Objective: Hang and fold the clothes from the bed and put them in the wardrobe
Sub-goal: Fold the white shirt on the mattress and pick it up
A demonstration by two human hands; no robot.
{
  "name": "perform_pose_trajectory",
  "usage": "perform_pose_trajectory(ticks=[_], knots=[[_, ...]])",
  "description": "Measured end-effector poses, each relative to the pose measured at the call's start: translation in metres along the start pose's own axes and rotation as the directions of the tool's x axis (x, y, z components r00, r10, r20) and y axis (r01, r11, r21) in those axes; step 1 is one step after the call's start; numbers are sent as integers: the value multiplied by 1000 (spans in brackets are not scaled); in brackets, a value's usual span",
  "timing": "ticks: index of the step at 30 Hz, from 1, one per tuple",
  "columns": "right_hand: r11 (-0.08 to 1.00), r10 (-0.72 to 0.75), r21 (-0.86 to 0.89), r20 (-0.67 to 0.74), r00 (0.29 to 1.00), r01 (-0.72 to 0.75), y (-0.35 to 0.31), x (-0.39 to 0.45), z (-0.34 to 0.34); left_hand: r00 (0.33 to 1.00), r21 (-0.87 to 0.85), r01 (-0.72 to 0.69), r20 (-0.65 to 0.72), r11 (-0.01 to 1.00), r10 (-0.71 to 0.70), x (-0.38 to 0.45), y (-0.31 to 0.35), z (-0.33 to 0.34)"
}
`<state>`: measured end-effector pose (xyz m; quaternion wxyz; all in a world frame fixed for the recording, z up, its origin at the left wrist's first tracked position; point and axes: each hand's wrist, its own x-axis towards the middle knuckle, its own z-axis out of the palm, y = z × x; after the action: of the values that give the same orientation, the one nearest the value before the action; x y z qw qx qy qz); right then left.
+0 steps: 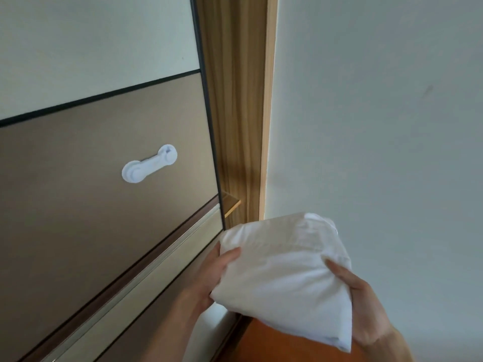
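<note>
Folded white cloth [285, 273] btwn both hands' fingers [337, 270]

A pale wall [379, 105] filled the right side, evenly lit and plain apart from a faint mark high up. A light wooden frame [268, 108] ran down beside it, edging a darker wood-grain panel [231, 100] and a small shelf edge [232, 205]. Low down lay a strip of orange-brown floor [264, 340] (only a wedge of it showed). Soft daylight brightened the wall, with no hard shadows.
</note>
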<state>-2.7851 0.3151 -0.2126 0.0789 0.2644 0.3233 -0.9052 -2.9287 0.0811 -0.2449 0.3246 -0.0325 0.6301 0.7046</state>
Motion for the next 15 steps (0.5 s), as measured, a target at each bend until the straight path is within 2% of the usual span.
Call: perform_pose_trajectory(ticks=[3,5,6,7,8,9,11,12,13,14,15], knots=[[999,-11,36,-3,1000,11,-5,9,10,996,64,-86,13,994,85,31,13,-2],[997,-19,75,-30,999,22,-7,12,14,987,235,-155,1,959,160,51,22,-1],[995,-28,93,-42,999,32,-9,13,16,976,362,-206,16,909,215,61,26,-1],[993,-43,105,-52,998,48,-11,13,17,955,517,-274,48,811,293,71,30,-2],[991,-60,113,-59,996,66,-13,13,19,917,676,-347,99,650,386,82,35,-4],[990,-74,114,-68,995,81,-16,14,20,863,796,-408,177,447,473,92,39,-5],[988,-99,108,-89,991,108,-19,15,20,743,880,-473,377,36,553,113,48,-5],[986,-111,113,-100,989,122,-21,16,19,699,875,-452,467,-171,541,123,52,-4],[985,-117,117,-113,987,130,-23,17,18,690,847,-390,528,-360,495,130,56,-2],[983,-124,118,-120,985,138,-25,18,16,720,807,-296,540,-511,436,135,58,0],[984,-124,110,-129,984,138,-26,20,15,779,756,-183,502,-629,376,137,59,2]])
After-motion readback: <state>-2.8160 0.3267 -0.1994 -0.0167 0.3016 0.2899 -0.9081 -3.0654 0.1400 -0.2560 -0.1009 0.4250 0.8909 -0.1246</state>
